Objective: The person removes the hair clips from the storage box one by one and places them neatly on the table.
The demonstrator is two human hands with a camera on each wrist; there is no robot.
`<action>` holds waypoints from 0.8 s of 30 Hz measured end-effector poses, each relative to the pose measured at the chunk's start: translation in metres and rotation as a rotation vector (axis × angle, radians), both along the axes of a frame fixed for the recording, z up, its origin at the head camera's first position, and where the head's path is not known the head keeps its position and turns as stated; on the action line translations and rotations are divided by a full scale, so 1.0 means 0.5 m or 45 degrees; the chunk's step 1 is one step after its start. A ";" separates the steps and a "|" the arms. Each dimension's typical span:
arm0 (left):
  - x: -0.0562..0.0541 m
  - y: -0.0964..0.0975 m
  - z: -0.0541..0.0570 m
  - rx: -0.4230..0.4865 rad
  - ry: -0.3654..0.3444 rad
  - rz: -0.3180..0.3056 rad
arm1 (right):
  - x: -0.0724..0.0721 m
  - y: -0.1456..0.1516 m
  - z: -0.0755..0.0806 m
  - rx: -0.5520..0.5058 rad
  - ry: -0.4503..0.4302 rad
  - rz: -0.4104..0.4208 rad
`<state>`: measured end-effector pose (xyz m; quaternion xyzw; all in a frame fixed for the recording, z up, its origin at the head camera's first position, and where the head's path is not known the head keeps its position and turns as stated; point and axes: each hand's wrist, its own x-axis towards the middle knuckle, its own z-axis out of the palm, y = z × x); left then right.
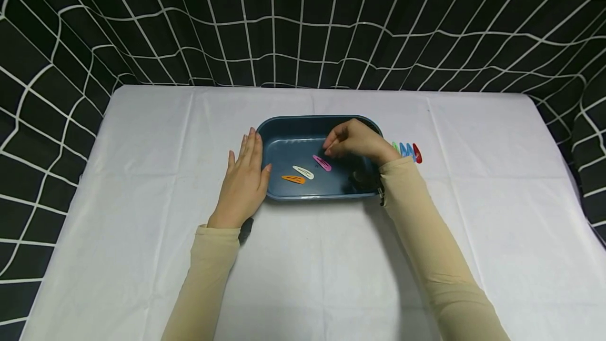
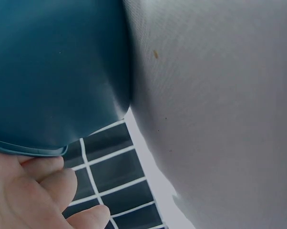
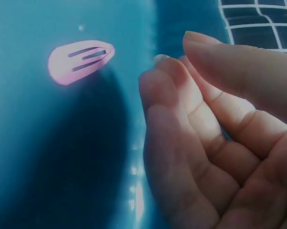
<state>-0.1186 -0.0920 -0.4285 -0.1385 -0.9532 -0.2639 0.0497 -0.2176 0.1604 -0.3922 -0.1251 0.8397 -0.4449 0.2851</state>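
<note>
Head view: pink clip (image 1: 322,162) lies just beside the right hand (image 1: 357,141)

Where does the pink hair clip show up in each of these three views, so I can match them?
Head: the pink hair clip is just right of and below centre, inside the blue tray, near the right hand.
Left wrist: not in it.
Right wrist: upper left, left of that hand.
Shared landmark: the blue tray, upper left in the left wrist view.
</note>
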 end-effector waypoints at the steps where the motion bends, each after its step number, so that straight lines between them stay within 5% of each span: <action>1: 0.000 0.000 0.000 -0.001 0.002 0.001 | 0.000 -0.001 -0.001 0.007 0.002 0.006; 24: 0.001 0.001 0.000 0.016 0.002 0.000 | 0.002 -0.014 -0.019 0.168 0.013 0.090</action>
